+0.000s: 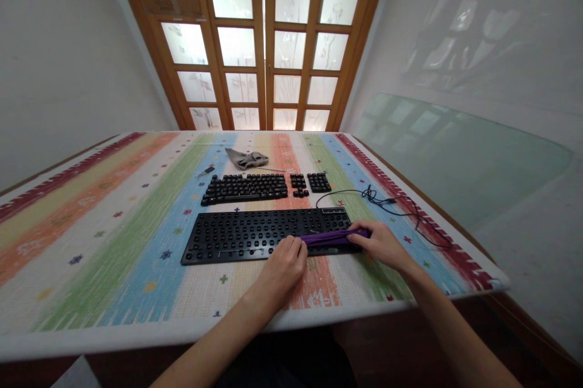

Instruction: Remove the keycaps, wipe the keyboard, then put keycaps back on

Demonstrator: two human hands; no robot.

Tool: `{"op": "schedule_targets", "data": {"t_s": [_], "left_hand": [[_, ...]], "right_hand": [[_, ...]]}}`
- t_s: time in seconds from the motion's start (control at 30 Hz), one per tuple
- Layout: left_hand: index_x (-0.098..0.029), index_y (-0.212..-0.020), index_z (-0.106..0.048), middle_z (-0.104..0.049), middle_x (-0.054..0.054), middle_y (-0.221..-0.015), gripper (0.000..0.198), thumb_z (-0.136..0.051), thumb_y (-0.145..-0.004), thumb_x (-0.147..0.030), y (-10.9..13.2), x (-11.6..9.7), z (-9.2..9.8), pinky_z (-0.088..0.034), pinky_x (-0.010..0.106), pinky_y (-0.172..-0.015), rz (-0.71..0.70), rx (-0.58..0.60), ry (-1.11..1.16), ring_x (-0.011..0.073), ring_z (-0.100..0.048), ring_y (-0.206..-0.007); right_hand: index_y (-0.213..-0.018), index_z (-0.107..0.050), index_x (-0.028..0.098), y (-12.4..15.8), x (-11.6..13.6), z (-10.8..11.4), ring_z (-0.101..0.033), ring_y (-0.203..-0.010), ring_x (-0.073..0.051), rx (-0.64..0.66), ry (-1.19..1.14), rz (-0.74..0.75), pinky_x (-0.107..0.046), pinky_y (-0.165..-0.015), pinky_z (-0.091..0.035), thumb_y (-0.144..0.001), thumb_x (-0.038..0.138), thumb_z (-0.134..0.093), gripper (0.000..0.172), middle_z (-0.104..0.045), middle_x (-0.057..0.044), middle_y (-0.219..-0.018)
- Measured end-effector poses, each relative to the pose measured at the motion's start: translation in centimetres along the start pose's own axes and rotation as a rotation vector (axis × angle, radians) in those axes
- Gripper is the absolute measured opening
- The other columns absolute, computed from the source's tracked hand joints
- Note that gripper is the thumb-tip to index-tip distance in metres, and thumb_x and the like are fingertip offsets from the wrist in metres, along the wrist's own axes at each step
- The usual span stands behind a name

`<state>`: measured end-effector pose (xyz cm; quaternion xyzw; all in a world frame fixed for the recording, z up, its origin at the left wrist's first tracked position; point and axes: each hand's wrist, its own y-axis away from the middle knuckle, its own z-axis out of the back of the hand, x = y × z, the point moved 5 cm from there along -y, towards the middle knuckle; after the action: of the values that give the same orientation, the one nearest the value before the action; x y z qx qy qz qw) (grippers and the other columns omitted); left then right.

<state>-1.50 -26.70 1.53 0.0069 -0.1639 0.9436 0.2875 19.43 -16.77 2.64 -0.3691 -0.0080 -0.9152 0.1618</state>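
Observation:
A purple cloth [330, 238] is stretched in a narrow strip between my two hands, over the right part of a black keyboard base [228, 233] whose keycaps are off. My left hand [290, 260] has its fingers closed on the cloth's left end, at the base's near edge. The other end is pinched by my right hand [377, 242], at the base's right side. Beyond the base lie the loose black keycaps [246, 186], set out in keyboard order, with smaller groups of keycaps [319, 181] to their right.
A crumpled grey cloth [248, 158] lies behind the keycaps. Left of it is a small dark tool [206, 172], perhaps a keycap puller. The keyboard's black cable [392, 201] is loosely coiled at the right. A striped tablecloth [136, 242] covers the table, with walls on both sides.

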Motion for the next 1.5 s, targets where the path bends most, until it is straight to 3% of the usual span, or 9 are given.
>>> {"op": "schedule_targets", "data": {"t_s": [0.27,0.5,0.7,0.93,1.13,1.23,1.3,1.4,1.5], "left_hand": [[-0.005,-0.105,-0.058,-0.059,0.014,-0.096,0.021,-0.044,-0.089,-0.003,-1.1,-1.4,-0.1,-0.049,0.037,-0.078,-0.026,0.006,-0.037,0.0256,-0.056,-0.088],[-0.006,-0.103,-0.058,-0.058,0.014,-0.096,0.019,-0.042,-0.092,-0.005,-2.7,-2.8,-0.8,-0.048,0.038,-0.081,-0.042,-0.008,0.006,0.0251,-0.055,-0.09],[-0.007,-0.105,-0.057,-0.057,0.014,-0.098,0.022,-0.04,-0.09,-0.003,-3.3,-3.5,-0.8,-0.048,0.038,-0.084,-0.049,-0.013,0.044,0.0255,-0.054,-0.092],[-0.004,-0.105,-0.059,-0.058,0.015,-0.099,0.024,-0.05,-0.083,-0.007,-5.1,-4.8,-0.9,-0.049,0.037,-0.085,-0.089,0.007,0.093,0.0266,-0.053,-0.091],[-0.006,-0.101,-0.06,-0.059,0.015,-0.097,0.025,-0.05,-0.078,-0.003,-6.8,-4.5,-1.1,-0.05,0.036,-0.084,-0.097,0.076,0.187,0.0257,-0.053,-0.091],[-0.007,-0.098,-0.061,-0.058,0.014,-0.096,0.021,-0.049,-0.081,-0.004,-7.1,-4.2,-1.3,-0.05,0.036,-0.085,-0.085,0.083,0.217,0.0253,-0.052,-0.091],[-0.008,-0.097,-0.061,-0.058,0.014,-0.097,0.019,-0.049,-0.083,-0.006,-7.2,-3.9,-1.4,-0.05,0.037,-0.084,-0.083,0.074,0.235,0.0251,-0.052,-0.091],[-0.011,-0.096,-0.061,-0.057,0.013,-0.098,0.017,-0.049,-0.085,-0.008,-7.2,-3.6,-1.5,-0.051,0.038,-0.083,-0.103,0.055,0.281,0.0243,-0.052,-0.09],[-0.012,-0.096,-0.062,-0.056,0.013,-0.102,0.019,-0.048,-0.084,-0.007,-7.1,-3.4,-1.6,-0.051,0.037,-0.085,-0.102,0.014,0.355,0.0232,-0.052,-0.093]], "right_hand": [[-0.069,-0.06,0.019,-0.1,-0.7,0.3,-0.051,-0.061,-0.017,-0.121,-0.111,-0.047,-0.03,-0.061,-0.04,-0.072,0.039,-0.054,0.021,-0.059,0.0,-0.062],[-0.068,-0.053,0.02,-0.1,-3.3,0.2,-0.046,-0.052,-0.012,-0.176,-0.498,-0.244,-0.025,-0.049,-0.036,-0.065,0.037,-0.058,0.018,-0.052,0.003,-0.055],[-0.068,-0.048,0.022,0.1,-4.2,-0.1,-0.046,-0.047,-0.011,-0.193,-0.723,-0.311,-0.025,-0.046,-0.042,-0.064,0.036,-0.065,0.022,-0.05,0.004,-0.055],[-0.062,-0.04,0.024,0.3,-5.7,-0.5,-0.036,-0.042,-0.007,-0.221,-1.021,-0.356,-0.03,-0.059,-0.057,-0.063,0.033,-0.073,0.034,-0.039,0.008,-0.048],[-0.059,-0.037,0.024,0.4,-5.8,-0.9,-0.031,-0.042,-0.007,-0.246,-1.17,-0.403,-0.035,-0.071,-0.059,-0.062,0.027,-0.073,0.036,-0.037,0.008,-0.047],[-0.057,-0.035,0.024,0.7,-5.8,-1.2,-0.029,-0.041,-0.007,-0.264,-1.166,-0.409,-0.035,-0.067,-0.058,-0.062,0.031,-0.071,0.037,-0.036,0.008,-0.046],[-0.059,-0.041,0.024,0.8,-5.7,-1.0,-0.035,-0.043,-0.009,-0.308,-1.092,-0.388,-0.033,-0.061,-0.055,-0.061,0.034,-0.07,0.031,-0.041,0.006,-0.049],[-0.072,-0.056,0.021,1.1,-5.1,-0.1,-0.052,-0.057,-0.014,-0.379,-0.826,-0.318,-0.028,-0.06,-0.049,-0.061,0.033,-0.065,0.018,-0.056,0.002,-0.061],[-0.075,-0.063,0.018,1.0,-3.5,0.6,-0.059,-0.073,-0.019,-0.323,-0.465,-0.185,-0.03,-0.069,-0.047,-0.064,0.033,-0.058,0.019,-0.064,-0.002,-0.075]]}}
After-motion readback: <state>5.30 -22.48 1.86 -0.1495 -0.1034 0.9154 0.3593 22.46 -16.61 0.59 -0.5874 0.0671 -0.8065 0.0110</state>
